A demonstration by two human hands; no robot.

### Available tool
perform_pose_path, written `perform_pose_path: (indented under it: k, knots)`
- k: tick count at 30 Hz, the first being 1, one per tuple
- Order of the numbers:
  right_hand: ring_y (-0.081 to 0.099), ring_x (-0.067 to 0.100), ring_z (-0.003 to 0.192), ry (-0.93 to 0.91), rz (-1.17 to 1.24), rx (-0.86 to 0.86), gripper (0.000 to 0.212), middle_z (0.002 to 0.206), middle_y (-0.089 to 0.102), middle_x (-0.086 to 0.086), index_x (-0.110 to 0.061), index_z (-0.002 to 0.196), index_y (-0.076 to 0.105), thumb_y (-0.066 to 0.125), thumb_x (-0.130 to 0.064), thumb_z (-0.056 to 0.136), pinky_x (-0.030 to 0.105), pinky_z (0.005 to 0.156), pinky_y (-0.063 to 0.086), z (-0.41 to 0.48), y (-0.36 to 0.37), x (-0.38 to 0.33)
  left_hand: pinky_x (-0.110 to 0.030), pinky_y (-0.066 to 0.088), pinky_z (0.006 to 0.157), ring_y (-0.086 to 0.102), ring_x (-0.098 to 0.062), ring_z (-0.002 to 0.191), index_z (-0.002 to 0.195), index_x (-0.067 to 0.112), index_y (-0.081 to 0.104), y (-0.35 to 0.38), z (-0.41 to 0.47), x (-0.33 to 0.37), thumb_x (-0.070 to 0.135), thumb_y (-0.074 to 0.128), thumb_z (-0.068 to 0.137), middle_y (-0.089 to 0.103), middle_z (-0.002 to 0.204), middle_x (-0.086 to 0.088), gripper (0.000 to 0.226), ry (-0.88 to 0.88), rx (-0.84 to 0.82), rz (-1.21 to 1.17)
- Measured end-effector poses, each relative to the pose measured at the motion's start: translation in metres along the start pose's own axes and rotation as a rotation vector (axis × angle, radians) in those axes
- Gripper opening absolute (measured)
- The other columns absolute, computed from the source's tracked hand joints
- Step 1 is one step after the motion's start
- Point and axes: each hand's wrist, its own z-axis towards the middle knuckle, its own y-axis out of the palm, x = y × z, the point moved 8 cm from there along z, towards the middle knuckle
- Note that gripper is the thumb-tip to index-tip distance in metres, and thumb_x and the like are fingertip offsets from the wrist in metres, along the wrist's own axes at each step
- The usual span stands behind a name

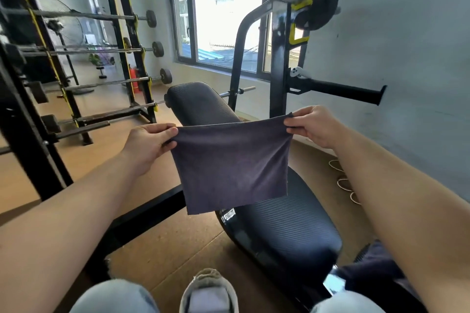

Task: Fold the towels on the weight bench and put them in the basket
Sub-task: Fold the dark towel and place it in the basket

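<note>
A dark purple-grey towel [231, 165] hangs in the air above the black padded weight bench [284, 226]. My left hand [150, 145] pinches its upper left corner. My right hand [312, 126] pinches the upper right corner, so the top edge is stretched between them. The towel looks doubled over, its lower edge hanging free over the bench seat. More dark cloth [376, 264] lies at the bench's near right end, partly hidden by my right forearm. No basket is in view.
The bench's back pad [198, 104] runs toward a rack with a loaded barbell [315, 2]. A black horizontal peg [340, 91] sticks out on the right. A rack of barbells [106, 51] stands left. My shoe [208, 292] rests on the wooden floor; slippers [343, 180] lie by the wall.
</note>
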Motion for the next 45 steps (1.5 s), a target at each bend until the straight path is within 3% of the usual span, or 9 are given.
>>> perform_pose_path:
  k: [6,12,17,20,23,26,32,37,45]
  knots:
    - [0.071,0.021,0.088,0.023,-0.006,0.020,0.014,0.090,0.069,0.009,-0.003,0.088,0.065,0.078,0.003,0.085,0.028,0.075,0.064,-0.052,-0.007,0.011,-0.023,0.061,0.078,0.066,-0.015,0.096,0.099,0.012,0.072,0.004,-0.036,-0.008,0.009,0.068,0.096,0.068,0.104,-0.004,0.005,0.023,-0.052,0.023]
    - [0.070,0.022,0.093,0.044,-0.021,0.063,0.009,0.099,0.071,0.009,-0.004,0.097,0.074,0.077,-0.010,0.091,0.032,0.076,0.063,-0.083,-0.021,0.045,-0.018,0.061,0.066,0.067,-0.015,0.094,0.108,0.010,0.068,0.002,-0.056,-0.029,0.019,0.070,0.095,0.069,0.103,-0.001,0.016,0.036,-0.026,0.144]
    - [0.072,0.025,0.097,0.062,-0.009,0.125,0.005,0.102,0.072,0.011,-0.003,0.093,0.077,0.076,-0.007,0.091,0.035,0.081,0.062,-0.093,-0.036,0.078,-0.021,0.062,0.068,0.067,-0.013,0.092,0.098,0.013,0.067,0.011,-0.063,-0.057,0.020,0.070,0.096,0.069,0.101,0.000,0.008,-0.013,-0.034,0.191]
    - [0.072,0.021,0.090,0.084,-0.062,0.145,0.002,0.097,0.073,0.008,-0.008,0.091,0.078,0.078,-0.010,0.090,0.030,0.074,0.062,-0.098,-0.038,0.096,-0.022,0.057,0.062,0.069,-0.015,0.087,0.092,0.021,0.068,0.013,-0.063,-0.074,0.029,0.070,0.097,0.071,0.097,0.001,0.009,-0.028,-0.009,0.308]
    - [0.062,0.015,0.064,0.080,-0.265,0.179,0.005,0.081,0.069,0.006,-0.011,0.092,0.078,0.077,-0.015,0.091,0.022,0.056,0.056,-0.097,-0.035,0.111,-0.024,0.054,0.061,0.063,-0.013,0.073,0.092,0.023,0.069,0.016,-0.061,-0.091,0.036,0.066,0.098,0.071,0.089,0.001,0.014,-0.009,0.032,0.410]
    - [0.058,0.020,0.064,0.129,-0.314,0.216,0.008,0.079,0.065,0.008,-0.012,0.091,0.075,0.075,-0.019,0.092,0.022,0.046,0.051,-0.088,-0.028,0.134,-0.015,0.046,0.044,0.057,-0.013,0.064,0.094,0.018,0.066,0.018,-0.057,-0.107,0.032,0.065,0.099,0.068,0.084,-0.002,0.015,-0.028,0.076,0.409]
    - [0.066,0.019,0.073,0.242,-0.196,0.305,0.011,0.093,0.065,0.006,-0.015,0.087,0.068,0.076,-0.021,0.091,0.028,0.054,0.057,-0.071,0.011,0.184,-0.046,0.063,0.079,0.071,-0.030,0.088,0.091,0.026,0.068,0.001,-0.046,-0.153,0.046,0.068,0.086,0.074,0.093,-0.001,0.020,-0.149,0.220,0.415]
    - [0.072,0.024,0.079,0.295,-0.065,0.301,0.013,0.103,0.071,0.014,-0.011,0.093,0.067,0.076,-0.020,0.090,0.027,0.053,0.057,-0.071,0.053,0.227,-0.042,0.063,0.081,0.067,-0.023,0.091,0.106,0.023,0.067,0.000,-0.052,-0.178,0.038,0.069,0.095,0.069,0.104,0.000,0.019,-0.176,0.269,0.429]
    - [0.071,0.024,0.090,0.352,-0.030,0.171,0.012,0.101,0.070,0.011,-0.011,0.092,0.068,0.078,-0.017,0.087,0.034,0.063,0.064,-0.067,0.119,0.252,-0.037,0.061,0.086,0.069,-0.020,0.096,0.103,0.024,0.067,0.014,-0.067,-0.225,0.035,0.070,0.095,0.071,0.105,0.000,0.014,-0.368,0.213,0.215]
